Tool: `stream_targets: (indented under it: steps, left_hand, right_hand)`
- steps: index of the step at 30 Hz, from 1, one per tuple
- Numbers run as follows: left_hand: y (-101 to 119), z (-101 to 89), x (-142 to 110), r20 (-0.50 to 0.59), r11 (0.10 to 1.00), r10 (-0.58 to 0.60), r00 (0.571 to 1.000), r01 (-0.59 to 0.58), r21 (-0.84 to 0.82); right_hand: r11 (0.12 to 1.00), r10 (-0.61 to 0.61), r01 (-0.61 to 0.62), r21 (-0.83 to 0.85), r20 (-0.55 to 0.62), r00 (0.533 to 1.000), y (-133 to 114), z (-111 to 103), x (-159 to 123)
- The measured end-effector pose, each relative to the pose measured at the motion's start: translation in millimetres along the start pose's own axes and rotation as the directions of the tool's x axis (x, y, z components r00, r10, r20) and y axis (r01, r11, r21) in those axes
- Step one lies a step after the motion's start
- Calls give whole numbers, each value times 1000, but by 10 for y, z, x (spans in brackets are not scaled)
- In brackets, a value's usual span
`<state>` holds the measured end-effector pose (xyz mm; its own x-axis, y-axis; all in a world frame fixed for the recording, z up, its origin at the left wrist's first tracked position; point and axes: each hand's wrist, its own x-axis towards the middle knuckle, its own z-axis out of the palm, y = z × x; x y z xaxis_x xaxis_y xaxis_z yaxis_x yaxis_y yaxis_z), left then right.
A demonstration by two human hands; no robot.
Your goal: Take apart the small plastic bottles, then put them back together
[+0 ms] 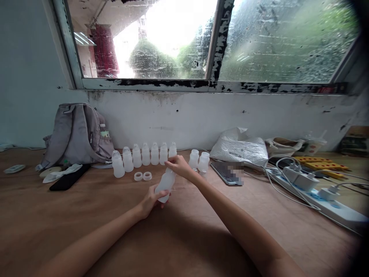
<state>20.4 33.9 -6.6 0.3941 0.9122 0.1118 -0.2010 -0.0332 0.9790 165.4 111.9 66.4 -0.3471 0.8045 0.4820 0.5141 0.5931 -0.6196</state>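
My left hand point(150, 201) is wrapped round the lower body of a frosted white plastic bottle point(165, 184), held tilted above the wooden table point(86, 215). At the bottle's top, my right hand point(178, 165) pinches its fingers closed around the neck or cap. Behind them stands a row of several capped white bottles point(144, 154). Two more bottles point(199, 160) without caps stand to the right of the row. Two white rings point(143, 176) lie flat on the table in front of the row.
A grey backpack point(77, 134) leans against the wall at left, with a black flat object point(69, 177) and white scraps before it. A phone point(227, 172), a white plastic bag point(240, 148), and a power strip point(319, 196) with plugs and cables lie at right.
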Motion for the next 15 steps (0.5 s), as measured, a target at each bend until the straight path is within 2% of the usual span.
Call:
stream_targets:
  steps: [5,10,12,15]
  left_hand:
    - [5,-64,54,100,950,-124,987,147,-274]
    - [23,-91,79,222,820,-215,951,300,-488]
    - [10,-103,45,335,777,-245,910,391,-493]
    - [-21,-111,-30,514,782,-314,798,525,-337]
  right_hand:
    - [997,25,-24,71,-23,999,30,29,0]
    - [982,121,-110,155,-62,991,115,-35,41]
    - [971,179,-155,184,-121,976,205,-182,68]
    - [955,265,-218,200,-250,931,387,-511,81]
